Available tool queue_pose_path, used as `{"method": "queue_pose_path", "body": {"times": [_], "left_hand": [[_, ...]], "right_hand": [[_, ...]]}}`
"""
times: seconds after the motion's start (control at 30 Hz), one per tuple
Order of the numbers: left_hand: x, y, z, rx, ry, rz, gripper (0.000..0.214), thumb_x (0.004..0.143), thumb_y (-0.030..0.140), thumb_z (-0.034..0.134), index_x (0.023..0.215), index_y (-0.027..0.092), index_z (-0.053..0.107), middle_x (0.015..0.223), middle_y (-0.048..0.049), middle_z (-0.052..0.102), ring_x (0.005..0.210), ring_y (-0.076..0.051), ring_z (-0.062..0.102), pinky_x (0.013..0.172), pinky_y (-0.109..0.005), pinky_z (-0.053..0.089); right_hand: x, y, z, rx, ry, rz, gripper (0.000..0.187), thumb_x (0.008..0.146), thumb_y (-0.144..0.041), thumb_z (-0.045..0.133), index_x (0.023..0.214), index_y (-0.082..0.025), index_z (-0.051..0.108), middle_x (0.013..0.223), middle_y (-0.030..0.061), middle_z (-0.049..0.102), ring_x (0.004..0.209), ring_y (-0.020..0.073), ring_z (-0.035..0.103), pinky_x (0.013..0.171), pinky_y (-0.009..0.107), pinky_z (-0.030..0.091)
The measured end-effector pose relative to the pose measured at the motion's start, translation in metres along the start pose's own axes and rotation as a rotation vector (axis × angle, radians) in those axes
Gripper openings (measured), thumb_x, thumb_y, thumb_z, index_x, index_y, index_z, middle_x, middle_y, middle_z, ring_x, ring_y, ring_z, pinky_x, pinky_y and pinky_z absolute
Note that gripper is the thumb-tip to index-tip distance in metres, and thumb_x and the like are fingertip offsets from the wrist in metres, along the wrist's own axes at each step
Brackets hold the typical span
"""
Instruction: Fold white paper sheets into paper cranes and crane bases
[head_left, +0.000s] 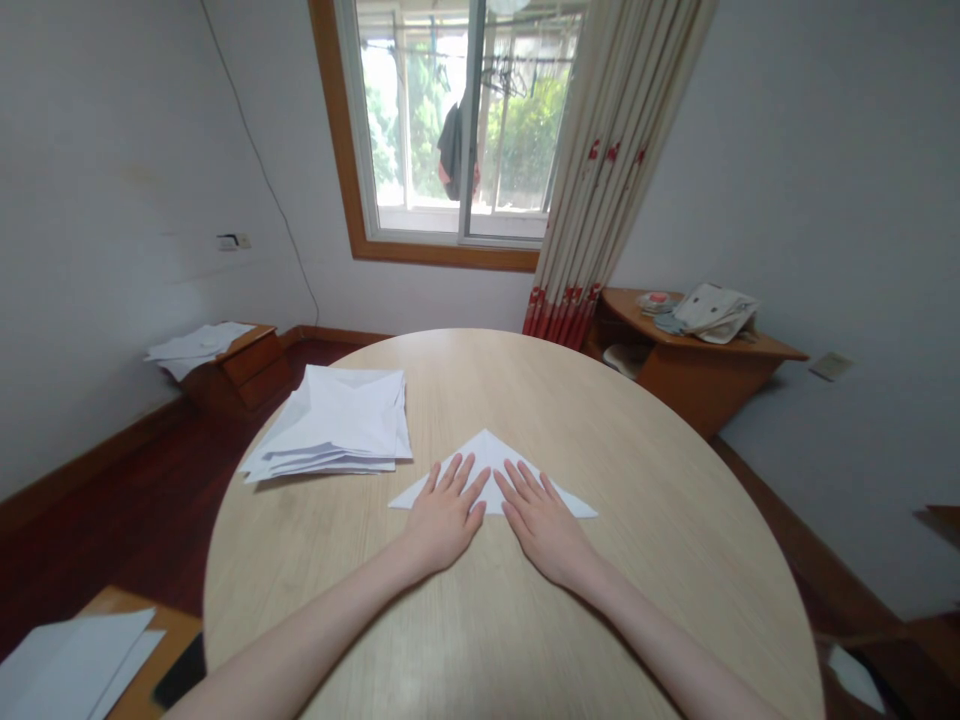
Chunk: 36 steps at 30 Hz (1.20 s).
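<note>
Head view: a flat white paper triangle (486, 450) lies on the round, pale wood-grained desk (510, 640), partly under the bare left hand (448, 515) and bare right hand (541, 515). Its long axis runs left to right, peak pointing away from the person. Both hands are about equally near its midline, each grip flat, fingers slightly spread, grasping nothing.

The paper (486, 452) lies on the table (495, 630), the left hand (447, 512) on its left half, the right hand (543, 516) on its right. Left of it, slightly farther back, lies a stack (341, 415). Behind the table is a window (421, 130), a curtain (600, 190) at its right.
</note>
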<state>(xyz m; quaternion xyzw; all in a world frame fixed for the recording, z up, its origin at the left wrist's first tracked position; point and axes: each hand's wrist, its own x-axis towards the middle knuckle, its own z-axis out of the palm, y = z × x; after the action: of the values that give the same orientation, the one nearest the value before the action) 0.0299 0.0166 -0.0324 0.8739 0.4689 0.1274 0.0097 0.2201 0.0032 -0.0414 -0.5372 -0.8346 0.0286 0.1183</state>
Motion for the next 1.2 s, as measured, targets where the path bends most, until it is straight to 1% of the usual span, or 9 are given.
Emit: {"method": "queue_pose_path", "body": {"times": [0.13, 0.23, 0.33, 0.43, 0.53, 0.7, 0.9, 1.03, 1.2], "left_hand": [[0.0, 0.001, 0.0, 0.012, -0.031, -0.04, 0.048, 0.098, 0.032, 0.04, 0.145, 0.028, 0.035, 0.153, -0.0096, 0.031, 0.142, -0.03, 0.025, 0.111, -0.063, 0.019], [0.0, 0.001, -0.002, 0.006, -0.054, -0.075, 0.048, 0.098, 0.037, 0.042, 0.145, 0.032, 0.035, 0.154, -0.0098, 0.029, 0.143, -0.031, 0.022, 0.112, -0.062, 0.017], [0.0, -0.001, -0.004, -0.003, -0.073, -0.092, 0.049, 0.097, 0.04, 0.042, 0.145, 0.032, 0.036, 0.155, -0.0106, 0.028, 0.143, -0.031, 0.021, 0.112, -0.061, 0.016], [-0.001, -0.003, -0.007, -0.005, -0.092, -0.114, 0.054, 0.096, 0.044, 0.042, 0.147, 0.027, 0.034, 0.155, -0.0123, 0.026, 0.144, -0.03, 0.02, 0.113, -0.06, 0.015], [-0.001, -0.006, -0.009, 0.001, -0.105, -0.131, 0.061, 0.095, 0.05, 0.041, 0.148, 0.022, 0.031, 0.155, -0.0135, 0.024, 0.144, -0.031, 0.017, 0.113, -0.06, 0.014], [-0.002, -0.017, -0.001, 0.004, -0.068, -0.151, 0.074, 0.091, 0.059, 0.04, 0.148, 0.013, 0.029, 0.155, -0.0154, 0.024, 0.145, -0.031, 0.016, 0.115, -0.056, 0.013], [-0.003, -0.026, 0.01, -0.019, 0.02, -0.164, 0.083, 0.089, 0.063, 0.04, 0.147, 0.006, 0.026, 0.153, -0.0208, 0.028, 0.144, -0.031, 0.021, 0.115, -0.051, 0.016], [-0.002, -0.027, 0.014, -0.061, 0.067, -0.173, 0.083, 0.086, 0.061, 0.048, 0.144, 0.004, 0.031, 0.15, -0.0249, 0.031, 0.142, -0.032, 0.024, 0.115, -0.051, 0.018], [-0.001, -0.027, 0.011, -0.121, 0.095, -0.182, 0.08, 0.083, 0.06, 0.054, 0.14, 0.007, 0.036, 0.149, -0.0267, 0.033, 0.141, -0.036, 0.026, 0.113, -0.054, 0.022]], "right_hand": [[0.0, -0.006, -0.007, -0.085, -0.067, 0.073, 0.051, 0.099, -0.03, 0.03, 0.149, -0.027, 0.027, 0.155, 0.006, 0.026, 0.143, 0.0304, 0.02, 0.112, 0.063, 0.018], [0.0, -0.01, -0.012, -0.094, -0.102, 0.123, 0.051, 0.099, -0.034, 0.031, 0.149, -0.032, 0.025, 0.156, 0.0041, 0.023, 0.144, 0.0325, 0.015, 0.111, 0.065, 0.015], [0.001, -0.011, -0.017, -0.094, -0.141, 0.149, 0.051, 0.099, -0.036, 0.03, 0.149, -0.033, 0.024, 0.157, 0.0032, 0.019, 0.144, 0.0323, 0.012, 0.111, 0.064, 0.014], [0.0, -0.006, -0.02, -0.097, -0.169, 0.206, 0.055, 0.098, -0.046, 0.032, 0.15, -0.031, 0.024, 0.158, 0.0043, 0.017, 0.145, 0.0335, 0.009, 0.111, 0.065, 0.011], [-0.001, 0.001, -0.021, -0.097, -0.173, 0.269, 0.067, 0.094, -0.058, 0.032, 0.151, -0.025, 0.021, 0.158, 0.0062, 0.015, 0.145, 0.034, 0.006, 0.113, 0.063, 0.008], [-0.001, 0.005, -0.018, -0.103, -0.177, 0.303, 0.078, 0.092, -0.063, 0.029, 0.151, -0.013, 0.018, 0.158, 0.0114, 0.011, 0.145, 0.0322, 0.004, 0.114, 0.059, 0.005], [-0.001, 0.011, -0.008, -0.036, -0.071, 0.315, 0.093, 0.088, -0.068, 0.033, 0.149, 0.0, 0.019, 0.155, 0.0227, 0.014, 0.145, 0.0313, 0.009, 0.115, 0.056, 0.005], [-0.001, 0.017, -0.003, 0.02, -0.028, 0.332, 0.093, 0.085, -0.068, 0.042, 0.147, -0.001, 0.027, 0.154, 0.025, 0.021, 0.145, 0.0326, 0.012, 0.115, 0.056, 0.007], [-0.002, 0.019, -0.002, 0.081, 0.02, 0.321, 0.083, 0.083, -0.064, 0.049, 0.145, -0.01, 0.034, 0.153, 0.0215, 0.027, 0.144, 0.0328, 0.016, 0.115, 0.057, 0.008]]}}
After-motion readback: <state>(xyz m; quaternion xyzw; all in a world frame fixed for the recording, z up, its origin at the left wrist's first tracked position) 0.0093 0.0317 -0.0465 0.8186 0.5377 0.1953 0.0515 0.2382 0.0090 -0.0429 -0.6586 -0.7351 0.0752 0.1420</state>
